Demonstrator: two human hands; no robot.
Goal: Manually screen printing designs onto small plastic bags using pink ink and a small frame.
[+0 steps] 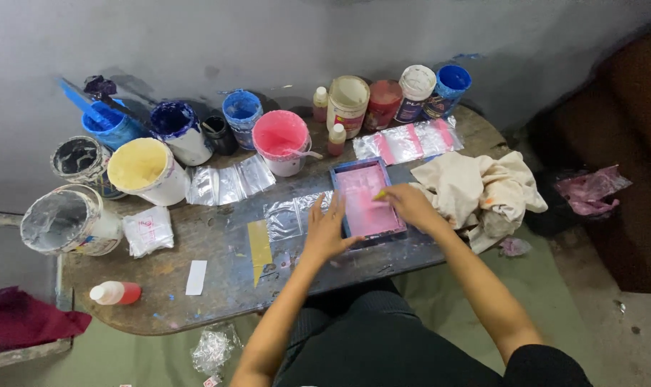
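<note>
At the table's middle, both hands work on one blue-framed screen (366, 200), its mesh coated pink. Left hand (327, 231) lies flat with fingers spread, pressing the screen's left frame edge and the clear bag beside it. Right hand (410, 204) is closed around a small yellowish tool (380, 194) — probably a squeegee or scraper — held against the mesh near the screen's right side.

Progress, as a judgement: pink ink already covers the whole mesh, so inking appears done and a print pass is in hand. Clear bags (232, 183) left of the screen carry no pink; a row of bags with pink bands (408, 142) lies behind the screen, apparently printed. How many remain cannot be fixed.

Count, relative to the screen:
- Screen: one.
- Blank bags: about three to the rear left, plus about two just left of the frame and partly under it.
- Banded bags: about three, overlapping, behind and right.
- Open paint tubs: seven left and rear left — pink tub (281, 140) nearest, then blue, dark blue, blue with a stick, yellow, two greyish.
- Jars behind: four.
- Small squeeze bottles: two behind, one red bottle (115, 292) at the front left.
- Cloth (483, 190): one, just right.
- White packet (147, 230): one, far left.
</note>
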